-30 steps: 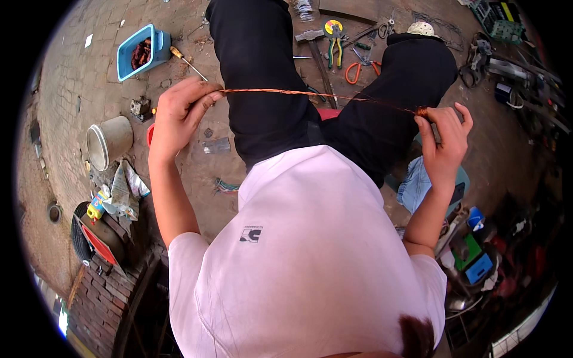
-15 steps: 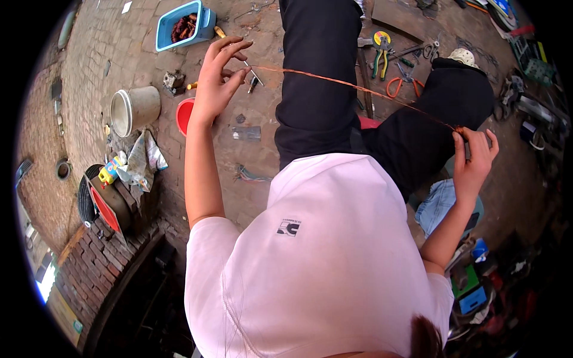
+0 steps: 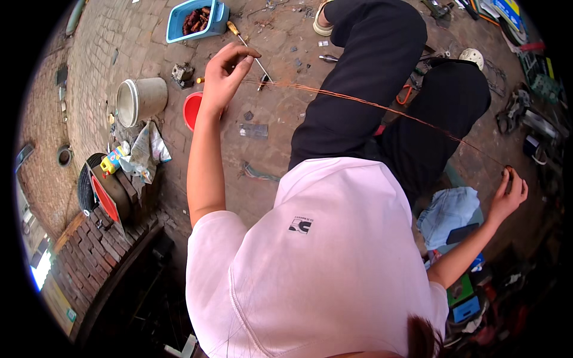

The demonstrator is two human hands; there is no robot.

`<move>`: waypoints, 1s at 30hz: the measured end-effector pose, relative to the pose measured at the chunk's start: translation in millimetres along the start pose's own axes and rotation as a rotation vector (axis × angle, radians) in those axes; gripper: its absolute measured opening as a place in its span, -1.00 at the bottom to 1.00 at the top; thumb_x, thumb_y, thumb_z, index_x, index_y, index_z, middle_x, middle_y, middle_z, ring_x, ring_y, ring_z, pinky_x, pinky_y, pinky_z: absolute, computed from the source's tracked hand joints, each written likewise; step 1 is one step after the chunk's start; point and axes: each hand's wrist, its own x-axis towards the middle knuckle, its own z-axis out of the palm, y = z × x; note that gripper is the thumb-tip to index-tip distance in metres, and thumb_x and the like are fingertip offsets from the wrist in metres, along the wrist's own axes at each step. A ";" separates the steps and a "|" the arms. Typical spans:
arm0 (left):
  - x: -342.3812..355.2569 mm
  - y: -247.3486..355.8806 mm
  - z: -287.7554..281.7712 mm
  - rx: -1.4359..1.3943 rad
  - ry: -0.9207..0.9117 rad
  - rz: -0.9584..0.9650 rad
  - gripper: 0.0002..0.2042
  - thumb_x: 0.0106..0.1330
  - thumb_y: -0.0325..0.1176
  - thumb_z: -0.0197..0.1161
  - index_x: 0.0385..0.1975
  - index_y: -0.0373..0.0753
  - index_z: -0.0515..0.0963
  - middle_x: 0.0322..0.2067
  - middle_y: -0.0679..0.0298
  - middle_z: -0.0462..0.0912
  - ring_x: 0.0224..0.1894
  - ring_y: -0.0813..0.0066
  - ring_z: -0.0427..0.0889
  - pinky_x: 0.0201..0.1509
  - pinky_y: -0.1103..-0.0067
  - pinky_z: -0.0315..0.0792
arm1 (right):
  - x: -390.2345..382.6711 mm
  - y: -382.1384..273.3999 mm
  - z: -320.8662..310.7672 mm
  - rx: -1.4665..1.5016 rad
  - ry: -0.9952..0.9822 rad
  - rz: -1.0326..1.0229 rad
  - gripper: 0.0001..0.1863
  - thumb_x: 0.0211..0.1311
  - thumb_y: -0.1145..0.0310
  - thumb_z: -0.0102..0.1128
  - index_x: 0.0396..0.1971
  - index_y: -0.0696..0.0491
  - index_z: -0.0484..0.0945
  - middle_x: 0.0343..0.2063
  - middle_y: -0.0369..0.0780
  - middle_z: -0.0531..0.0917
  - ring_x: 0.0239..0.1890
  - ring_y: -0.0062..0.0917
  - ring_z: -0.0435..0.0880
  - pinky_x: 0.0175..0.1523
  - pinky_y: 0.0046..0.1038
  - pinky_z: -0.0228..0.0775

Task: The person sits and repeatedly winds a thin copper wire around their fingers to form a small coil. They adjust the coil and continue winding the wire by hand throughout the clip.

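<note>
A thin copper wire (image 3: pixel 358 99), made of several fine strands, stretches across in front of me above my dark trousers. At its left end the strands fan out beside my left hand (image 3: pixel 225 74), whose thumb and forefinger are pinched together on the wire. Out to the right, my right hand (image 3: pixel 507 192) grips the other end between thumb and fingertips. Beyond the left hand, a screwdriver (image 3: pixel 233 28) with a yellow handle lies on the ground.
A blue tub (image 3: pixel 222 17) of brownish copper coils stands far left. Nearer are a red bowl (image 3: pixel 191 111), a whitish bucket (image 3: pixel 149 101) and a yellow bottle (image 3: pixel 111 161). Light blue cloth (image 3: pixel 449 212) lies by my right arm. Tools and metal parts crowd the right edge.
My right hand has moved outward to the right and nearer to me, and the wire now spans longer. The left leg has swung right, hiding the pliers.
</note>
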 end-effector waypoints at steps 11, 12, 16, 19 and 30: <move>27.3 -6.3 78.6 -0.279 -0.334 -0.031 -0.57 0.20 -0.37 0.24 0.09 -0.27 0.42 0.12 0.21 0.42 0.16 0.38 0.40 0.27 0.45 0.27 | -50.3 85.0 3.9 -0.154 0.160 0.451 -0.70 0.24 0.14 0.19 -0.28 0.08 0.66 -0.42 -0.25 0.72 -0.25 -0.41 0.63 -0.11 -0.42 0.41; 26.9 -11.4 91.2 -0.188 -0.445 -0.008 -0.58 0.20 -0.36 0.25 0.09 -0.24 0.42 0.12 0.22 0.42 0.16 0.40 0.40 0.26 0.48 0.27 | -54.6 87.2 0.2 -0.139 0.164 0.460 -0.71 0.23 0.16 0.20 -0.29 0.09 0.66 -0.42 -0.22 0.72 -0.28 -0.38 0.65 -0.15 -0.41 0.43; 11.0 -12.2 131.2 -0.140 -0.420 -0.018 -0.54 0.18 -0.40 0.26 0.11 -0.23 0.39 0.05 0.20 0.43 0.14 0.38 0.42 0.20 0.46 0.34 | -64.0 89.4 -8.4 -0.178 0.145 0.472 -0.72 0.22 0.21 0.23 -0.31 0.14 0.66 -0.42 -0.17 0.71 -0.33 -0.38 0.68 -0.22 -0.42 0.46; 16.6 -20.3 151.9 -0.051 -0.207 0.045 -0.51 0.13 -0.46 0.26 0.12 -0.22 0.37 0.02 0.16 0.44 0.13 0.30 0.42 0.15 0.45 0.38 | -64.1 85.7 -11.8 -0.186 0.152 0.491 -0.71 0.22 0.19 0.22 -0.30 0.14 0.66 -0.42 -0.15 0.71 -0.34 -0.35 0.68 -0.23 -0.40 0.47; 56.6 -35.2 152.8 0.167 -0.293 -0.017 -0.85 0.26 -0.37 0.19 -0.25 -0.26 0.59 -0.51 0.15 0.62 -0.49 0.35 0.58 -0.38 0.48 0.40 | -72.4 161.1 -39.3 -0.436 0.297 0.420 -0.68 0.18 0.06 0.22 -0.34 0.03 0.69 -0.45 -0.16 0.70 -0.38 -0.26 0.66 -0.29 -0.32 0.46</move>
